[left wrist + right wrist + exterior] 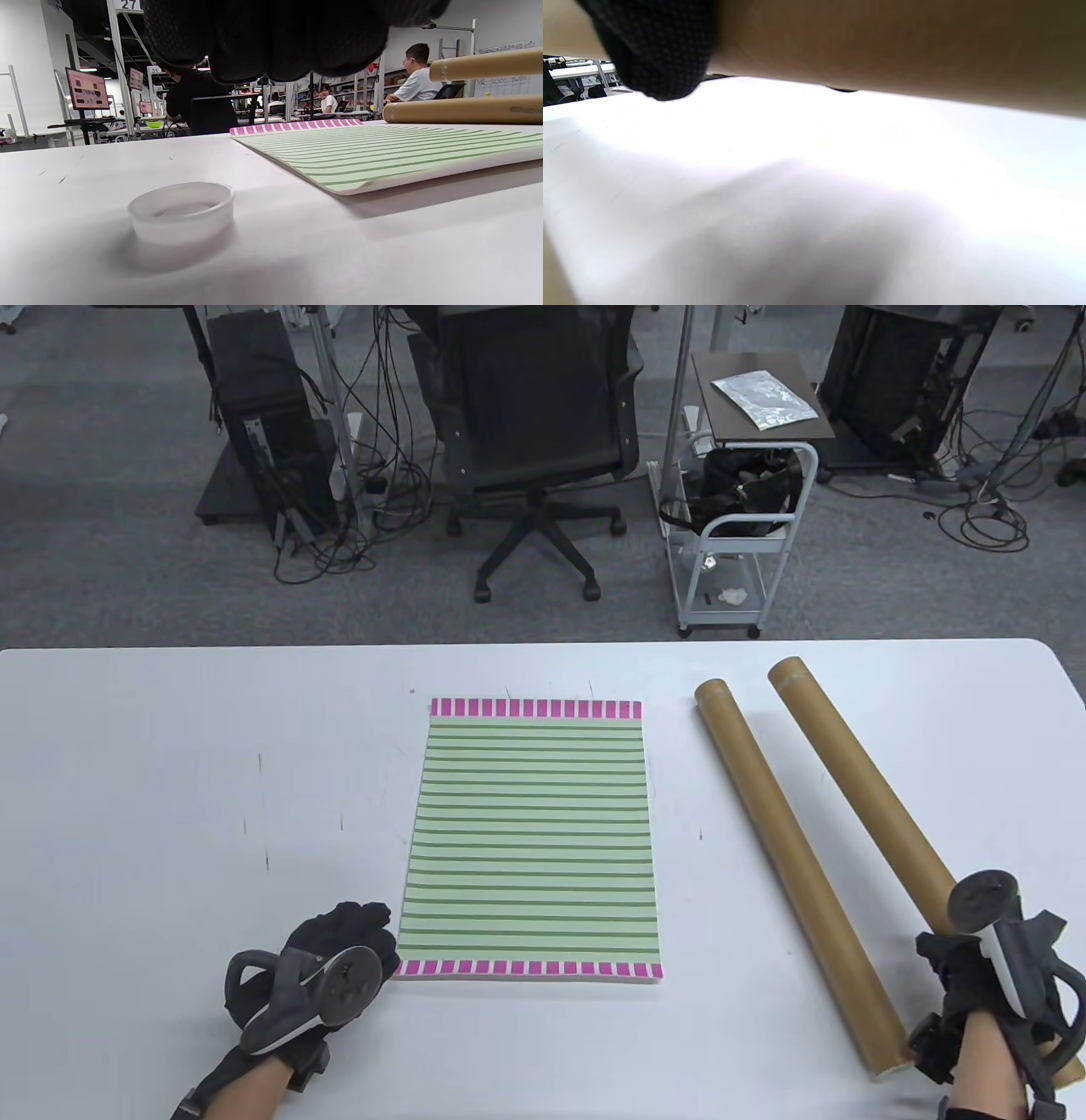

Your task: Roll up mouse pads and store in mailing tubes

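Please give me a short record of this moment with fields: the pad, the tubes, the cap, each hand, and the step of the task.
mouse pad: flat, unrolled, striped green with pink end bands
left tube: lies on the table
right tube: near end in the right hand's grip
cap: translucent, on the table under the left hand
left hand: fingers curled at the pad's near left corner; hold unclear
right hand: grips the right tube
step: rolling not yet begun

The right hand (988, 984) and its tracker hide the near end of the outer tube (865, 789), its grip unclear, while the cap (182, 216) stays hidden under the left hand (339, 959) from above.
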